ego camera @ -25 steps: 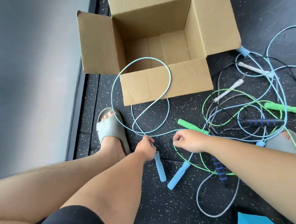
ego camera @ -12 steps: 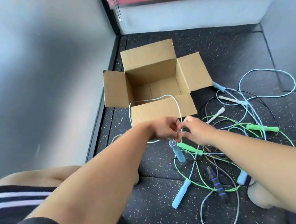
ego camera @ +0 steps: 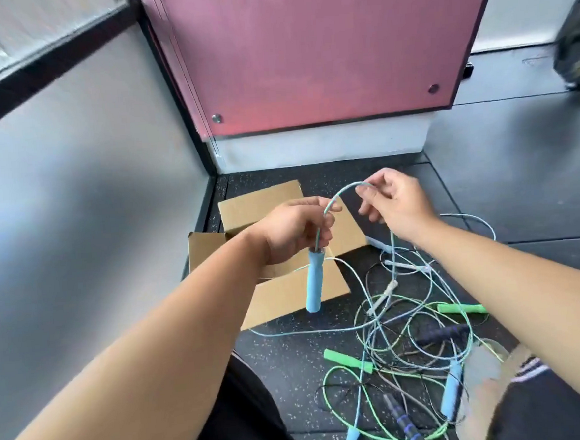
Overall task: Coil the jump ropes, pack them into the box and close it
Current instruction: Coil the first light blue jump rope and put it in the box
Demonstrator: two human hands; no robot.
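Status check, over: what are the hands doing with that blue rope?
Left hand grips light blue rope above its hanging handle. Right hand pinches same rope further along. Box open. Other ropes tangled on floor.

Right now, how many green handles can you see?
2. One green handle lies on the floor left of the rope tangle; the other lies at its right edge. More could hide underneath.

Matt cardboard box (ego camera: 288,290), speckled rubber floor (ego camera: 285,364), glossy pink panel (ego camera: 321,46).
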